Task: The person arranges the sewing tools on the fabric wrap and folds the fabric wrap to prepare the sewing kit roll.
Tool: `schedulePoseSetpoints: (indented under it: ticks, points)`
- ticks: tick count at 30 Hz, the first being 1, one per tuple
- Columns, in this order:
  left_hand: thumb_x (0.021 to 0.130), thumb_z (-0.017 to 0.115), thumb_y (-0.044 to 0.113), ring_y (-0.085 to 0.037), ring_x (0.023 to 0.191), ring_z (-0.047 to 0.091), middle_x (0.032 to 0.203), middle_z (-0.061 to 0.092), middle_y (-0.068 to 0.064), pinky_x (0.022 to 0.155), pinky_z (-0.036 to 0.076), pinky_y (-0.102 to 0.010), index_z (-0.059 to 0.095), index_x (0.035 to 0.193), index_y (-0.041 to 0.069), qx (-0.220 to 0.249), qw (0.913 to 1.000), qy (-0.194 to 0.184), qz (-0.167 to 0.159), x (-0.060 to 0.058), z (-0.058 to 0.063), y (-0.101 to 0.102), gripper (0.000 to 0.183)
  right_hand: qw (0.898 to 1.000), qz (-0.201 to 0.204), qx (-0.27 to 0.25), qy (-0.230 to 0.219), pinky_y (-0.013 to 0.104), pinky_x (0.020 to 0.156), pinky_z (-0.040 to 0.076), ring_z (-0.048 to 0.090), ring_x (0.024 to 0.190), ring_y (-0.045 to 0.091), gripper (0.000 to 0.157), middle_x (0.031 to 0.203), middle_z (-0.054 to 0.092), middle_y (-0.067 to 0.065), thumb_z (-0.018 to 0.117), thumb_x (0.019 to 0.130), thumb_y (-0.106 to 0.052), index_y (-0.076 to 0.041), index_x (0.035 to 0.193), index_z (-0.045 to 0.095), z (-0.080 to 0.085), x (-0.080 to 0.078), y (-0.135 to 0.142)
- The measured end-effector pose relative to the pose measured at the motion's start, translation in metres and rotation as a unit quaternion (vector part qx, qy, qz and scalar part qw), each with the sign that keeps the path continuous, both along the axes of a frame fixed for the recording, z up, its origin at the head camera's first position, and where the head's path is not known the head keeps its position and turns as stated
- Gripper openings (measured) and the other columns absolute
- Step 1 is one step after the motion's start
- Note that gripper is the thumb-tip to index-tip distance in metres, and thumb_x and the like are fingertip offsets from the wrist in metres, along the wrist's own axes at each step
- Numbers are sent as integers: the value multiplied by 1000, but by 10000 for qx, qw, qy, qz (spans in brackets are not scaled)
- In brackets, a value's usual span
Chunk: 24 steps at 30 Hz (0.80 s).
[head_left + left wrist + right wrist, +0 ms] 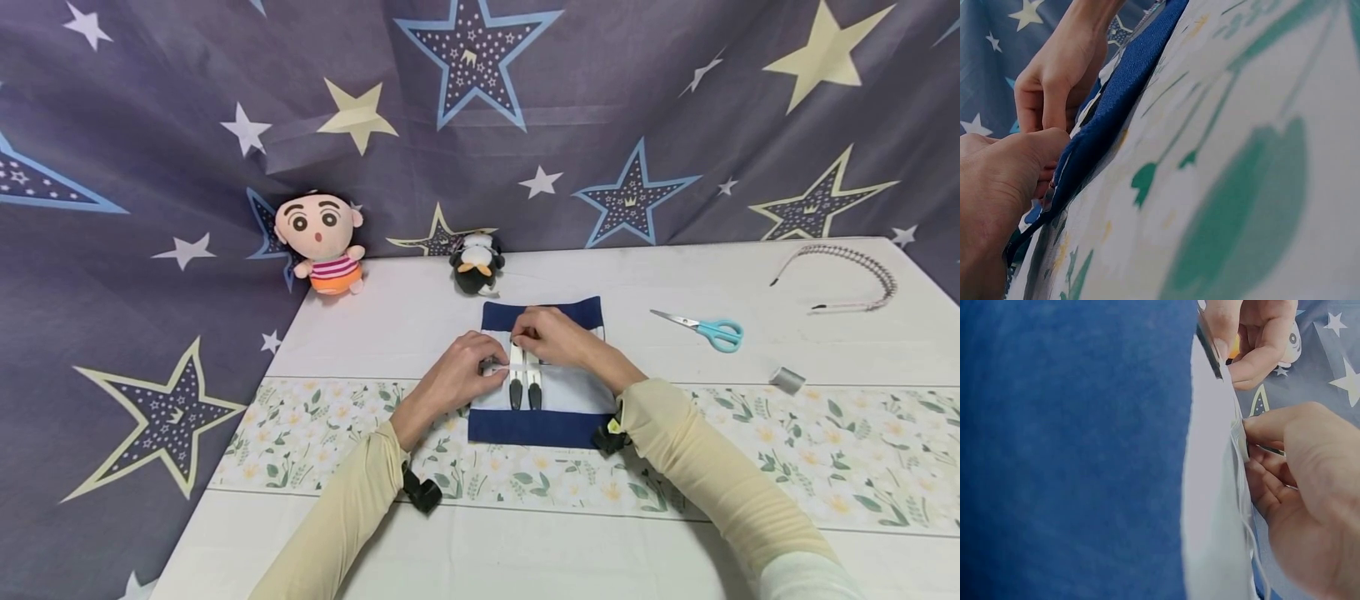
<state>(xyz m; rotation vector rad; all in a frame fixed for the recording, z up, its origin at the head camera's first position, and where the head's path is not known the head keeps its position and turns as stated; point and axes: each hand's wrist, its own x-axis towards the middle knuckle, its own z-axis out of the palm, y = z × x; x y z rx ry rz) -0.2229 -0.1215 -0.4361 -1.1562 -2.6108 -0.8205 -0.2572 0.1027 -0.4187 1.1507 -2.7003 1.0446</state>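
A cloth panel (536,429), pale in the middle with dark blue bands at top and bottom, lies on the table. Two slim white tools with black ends, a left one (516,392) and a right one (534,393), lie side by side on it under a narrow white strip (528,367). My left hand (467,372) pinches the strip just left of the tools. With thumb and fingertips, my right hand (558,337) grips the upper end of the left tool. Both hands meet close together in the left wrist view, where the cloth's blue edge (1110,106) hides the tools' lower parts.
Blue-handled scissors (720,333) lie to the right, with a grey thread spool (787,380) nearer and a headband (877,275) farther back. A plush doll (322,242) and a penguin toy (476,265) sit along the back, before a star-patterned curtain (525,167).
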Motion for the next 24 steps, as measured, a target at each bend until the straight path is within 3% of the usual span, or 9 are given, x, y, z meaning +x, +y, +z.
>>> schedulePoseSetpoints:
  ticks: [24]
  points:
    - [93,75,9,-21,98,62,101,73,-2,88,50,-37,76,96,10,64,9999,-159,2,-1,0,0,4,10000,18,-12,-70,34,72,50,60,81,17,11,96,69,6,67,100,-5,-3,101,77,-1,1,2]
